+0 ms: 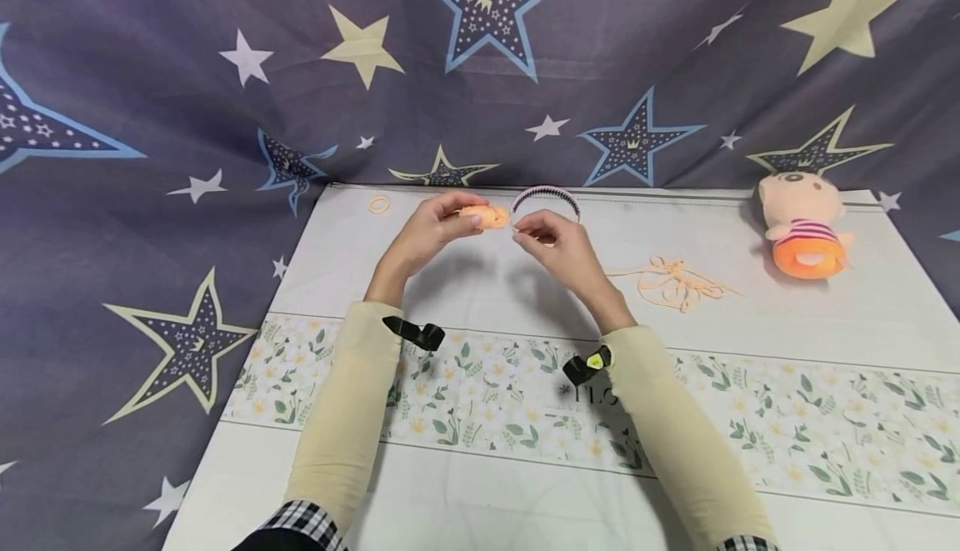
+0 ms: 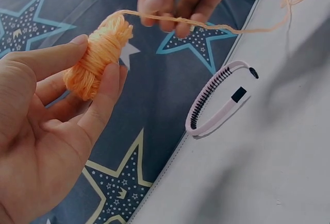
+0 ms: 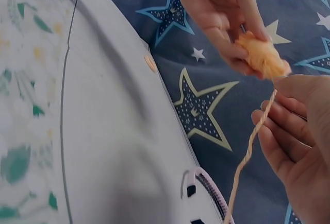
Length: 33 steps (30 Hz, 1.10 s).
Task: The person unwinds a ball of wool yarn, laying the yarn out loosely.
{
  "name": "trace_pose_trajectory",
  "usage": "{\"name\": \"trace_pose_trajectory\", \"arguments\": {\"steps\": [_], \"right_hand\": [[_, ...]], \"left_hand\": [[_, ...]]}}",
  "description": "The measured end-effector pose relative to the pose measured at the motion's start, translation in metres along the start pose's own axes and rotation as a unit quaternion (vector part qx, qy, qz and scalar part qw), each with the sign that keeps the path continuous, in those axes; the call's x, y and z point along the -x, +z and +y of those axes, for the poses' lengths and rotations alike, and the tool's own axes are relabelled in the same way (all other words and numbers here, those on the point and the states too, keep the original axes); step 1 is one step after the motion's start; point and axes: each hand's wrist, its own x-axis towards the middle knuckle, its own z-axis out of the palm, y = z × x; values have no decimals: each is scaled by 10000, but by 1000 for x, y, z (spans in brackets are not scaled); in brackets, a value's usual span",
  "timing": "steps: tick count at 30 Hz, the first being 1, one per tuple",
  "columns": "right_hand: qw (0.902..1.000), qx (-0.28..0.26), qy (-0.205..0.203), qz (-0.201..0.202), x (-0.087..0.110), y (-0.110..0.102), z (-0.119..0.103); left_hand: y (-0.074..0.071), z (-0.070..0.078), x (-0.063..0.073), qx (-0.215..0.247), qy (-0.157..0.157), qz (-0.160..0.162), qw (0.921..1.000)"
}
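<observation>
A small bundle of orange yarn [image 2: 98, 54] is held up above the table by my left hand [image 1: 431, 230], thumb on one side and fingers on the other. From its end a single strand [image 2: 227, 27] runs to my right hand [image 1: 558, 247], which pinches it between thumb and fingers close beside the bundle. Past that hand, the strand [image 3: 242, 167] trails down toward a loose tangle of the same yarn [image 1: 675, 284] lying on the table to the right.
A pink headband [image 2: 211, 98] with black teeth lies behind my right hand. A thin orange ring [image 1: 378, 204] is at the back left. A plush doll [image 1: 806, 226] in orange shorts sits at the back right. A star-patterned curtain [image 1: 480, 117] hangs along the table's far edge.
</observation>
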Motion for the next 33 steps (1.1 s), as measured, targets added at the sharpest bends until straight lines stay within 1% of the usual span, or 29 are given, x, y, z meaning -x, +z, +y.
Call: {"name": "trace_pose_trajectory", "arguments": {"steps": [3,5,11,14,18,22,25,28,31,33], "right_hand": [[9999,-113,10,70,-2,5,-5],[9998,-145,6,120,-1,5,-12],[9996,-90,5,251,4,-3,-36],[9993,-34,72,374,3,-7,-25],[9987,-50,131,496,0,-15,-5],[9979,-110,110,631,2,-26,5],[9970,-54,188,754,5,-35,11],[9956,-11,387,850,10,-46,11],[9941,61,584,908,17,-57,2],[9936,83,615,947,22,-65,-4]], "left_hand": [[0,-2,-1,9,0,-15,10000],[0,-3,-1,7,-1,-26,10000],[0,-2,-1,-64,5,-23,10000],[-2,-1,-1,-125,-15,23,9999],[-3,-1,0,-41,-37,69,10000],[-3,0,0,37,-9,68,10000],[-4,1,1,22,-20,78,10000],[-5,1,1,2,-58,103,9999],[-7,1,1,-30,-62,122,9999],[-8,1,2,-45,-48,121,9999]]}}
